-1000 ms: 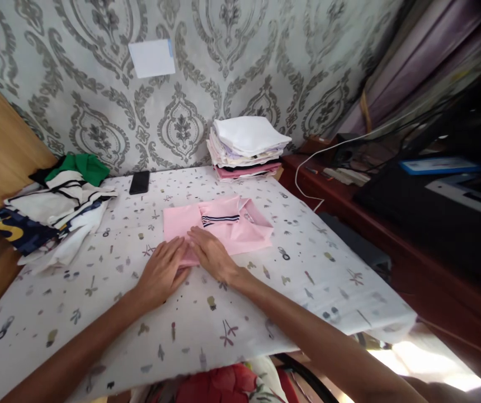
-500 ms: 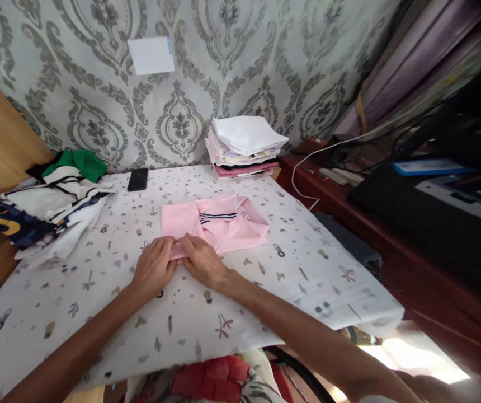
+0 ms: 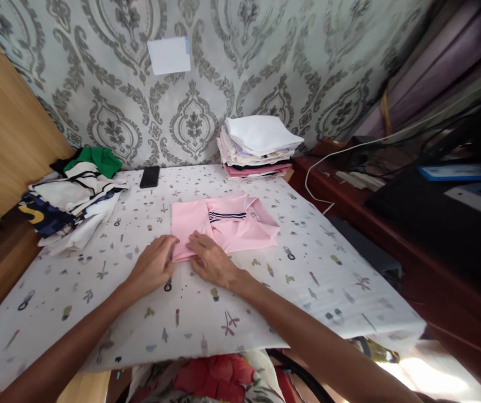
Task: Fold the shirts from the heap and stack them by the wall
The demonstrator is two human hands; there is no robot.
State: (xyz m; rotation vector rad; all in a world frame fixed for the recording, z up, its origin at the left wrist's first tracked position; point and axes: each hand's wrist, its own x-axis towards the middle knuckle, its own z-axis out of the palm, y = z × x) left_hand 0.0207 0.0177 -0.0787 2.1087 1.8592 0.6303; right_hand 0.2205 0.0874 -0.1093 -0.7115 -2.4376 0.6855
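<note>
A folded pink shirt [image 3: 190,221] lies flat on the patterned cloth, with a navy-and-white striped band [image 3: 227,216] across its upper middle and its collar end towards the right. My left hand [image 3: 156,260] is at the shirt's near left corner, fingers loosely bent and apart from the thumb, with no fabric visible between them. On the shirt's near edge rests my right hand [image 3: 213,260]; its fingers lie on the fabric and its thumb is spread towards me. The underside of the right hand is hidden.
A stack of folded clothes [image 3: 261,145] stands at the back right by the wall. Unfolded clothes [image 3: 72,196] are heaped at the left, beside a black phone [image 3: 150,177]. A white cable [image 3: 307,182] trails over the reddish-brown desk [image 3: 328,176]. The tablecloth [image 3: 140,336] reaches the near edge.
Both hands have loosened from the shirt's near edge and moved slightly apart. The near left part of the shirt now lies flatter. The view has shifted a little left.
</note>
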